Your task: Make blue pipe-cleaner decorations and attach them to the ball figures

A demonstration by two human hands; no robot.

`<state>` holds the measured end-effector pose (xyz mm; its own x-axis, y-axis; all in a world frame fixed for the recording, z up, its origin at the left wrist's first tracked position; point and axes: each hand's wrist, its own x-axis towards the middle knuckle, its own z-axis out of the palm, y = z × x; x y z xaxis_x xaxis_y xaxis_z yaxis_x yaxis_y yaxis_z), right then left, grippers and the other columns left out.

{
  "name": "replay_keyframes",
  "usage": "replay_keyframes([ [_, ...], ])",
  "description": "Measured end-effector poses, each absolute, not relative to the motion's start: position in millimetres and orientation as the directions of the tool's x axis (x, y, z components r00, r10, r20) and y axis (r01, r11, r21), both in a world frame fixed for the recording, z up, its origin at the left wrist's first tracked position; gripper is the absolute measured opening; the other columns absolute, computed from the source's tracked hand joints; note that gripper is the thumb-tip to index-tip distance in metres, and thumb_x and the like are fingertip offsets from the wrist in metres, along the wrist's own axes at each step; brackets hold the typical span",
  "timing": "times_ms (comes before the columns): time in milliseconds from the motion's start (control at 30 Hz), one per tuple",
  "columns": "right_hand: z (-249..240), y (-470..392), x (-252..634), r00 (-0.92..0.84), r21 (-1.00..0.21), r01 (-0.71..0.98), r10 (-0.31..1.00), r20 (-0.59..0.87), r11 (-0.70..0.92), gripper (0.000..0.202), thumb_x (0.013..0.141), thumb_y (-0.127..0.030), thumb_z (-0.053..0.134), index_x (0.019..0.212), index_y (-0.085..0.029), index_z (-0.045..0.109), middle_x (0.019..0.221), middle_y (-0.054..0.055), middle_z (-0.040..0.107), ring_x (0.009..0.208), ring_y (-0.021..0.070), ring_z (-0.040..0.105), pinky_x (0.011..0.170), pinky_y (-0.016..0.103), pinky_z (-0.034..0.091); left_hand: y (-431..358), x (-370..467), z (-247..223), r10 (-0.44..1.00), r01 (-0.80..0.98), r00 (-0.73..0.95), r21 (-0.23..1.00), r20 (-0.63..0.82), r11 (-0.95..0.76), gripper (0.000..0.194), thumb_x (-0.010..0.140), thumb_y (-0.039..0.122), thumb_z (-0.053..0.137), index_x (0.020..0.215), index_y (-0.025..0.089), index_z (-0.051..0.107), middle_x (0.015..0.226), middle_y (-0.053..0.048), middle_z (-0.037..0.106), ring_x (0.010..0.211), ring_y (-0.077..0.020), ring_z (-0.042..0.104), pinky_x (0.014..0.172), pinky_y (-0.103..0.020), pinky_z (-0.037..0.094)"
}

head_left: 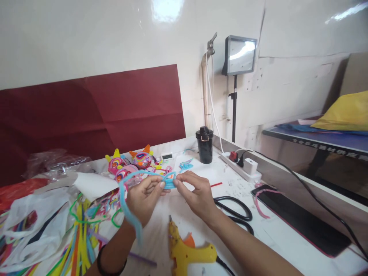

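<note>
A light blue pipe cleaner (123, 199), bent into small loops at one end, is held up over the table between both hands. My left hand (145, 197) pinches the looped part from the left, and a long free end arcs over that hand and hangs down past its wrist. My right hand (197, 191) closes thumb and forefinger on the right side of the loops. Just below the hands lies a yellow hot glue gun (189, 251). Black scissor handles (234, 207) show partly behind my right forearm.
Colourful pipe cleaners (79, 237) and a white plastic bag (37, 230) crowd the left. Finished colourful figures (142, 159), a black cup (204, 145) and blue bent pieces (186, 165) stand farther back. A power strip (244, 168) and a black phone-like slab (301, 220) lie right.
</note>
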<state>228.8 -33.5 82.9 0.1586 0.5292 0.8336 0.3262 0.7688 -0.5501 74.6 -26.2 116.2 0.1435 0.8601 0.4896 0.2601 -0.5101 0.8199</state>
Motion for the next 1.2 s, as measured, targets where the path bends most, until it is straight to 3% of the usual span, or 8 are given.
replay_keyframes([
  [233,84.3,-32.8,226.9,0.197,-0.699,0.177,0.671,0.715,0.693,0.006,0.077,-0.022,0.063,0.075,-0.019,0.068,0.073,0.003,0.071,0.069,0.0172,0.064,0.066,0.028,0.050,-22.4,70.7,110.9,0.902,0.188,0.118,0.883,0.416,-0.431,0.021,0.072,0.033,0.066,0.081,0.014,0.063,0.073,-0.004,0.071,0.065,-0.0218,0.071,0.062,-0.031,0.060],
  [467,82.5,-32.7,227.2,0.151,-0.691,0.175,0.674,0.723,0.702,0.008,0.078,-0.021,0.061,0.075,-0.018,0.068,0.075,0.004,0.069,0.071,0.0171,0.063,0.069,0.029,0.049,-24.7,70.2,113.5,0.920,0.187,0.117,0.902,0.373,-0.389,0.020,0.071,0.032,0.067,0.079,0.014,0.064,0.071,-0.003,0.071,0.062,-0.0193,0.070,0.060,-0.029,0.059],
  [900,82.3,-31.9,226.0,0.091,-0.787,0.098,0.782,0.616,0.609,0.015,0.077,-0.029,0.059,0.067,-0.018,0.061,0.066,0.000,0.061,0.066,0.0145,0.055,0.065,0.027,0.046,-21.5,70.7,110.7,0.956,0.163,0.164,0.949,0.242,-0.268,0.020,0.071,0.034,0.064,0.069,0.014,0.067,0.060,-0.004,0.071,0.058,-0.0188,0.068,0.060,-0.028,0.057],
  [1200,75.9,-27.7,224.7,0.107,-0.847,0.046,0.840,0.532,0.530,0.013,0.074,-0.029,0.062,0.071,-0.017,0.064,0.069,0.001,0.063,0.067,0.0146,0.055,0.067,0.028,0.045,-22.4,70.4,112.6,0.952,0.190,0.141,0.936,0.272,-0.296,0.019,0.071,0.033,0.063,0.067,0.015,0.067,0.059,-0.004,0.071,0.059,-0.0197,0.068,0.059,-0.029,0.057],
])
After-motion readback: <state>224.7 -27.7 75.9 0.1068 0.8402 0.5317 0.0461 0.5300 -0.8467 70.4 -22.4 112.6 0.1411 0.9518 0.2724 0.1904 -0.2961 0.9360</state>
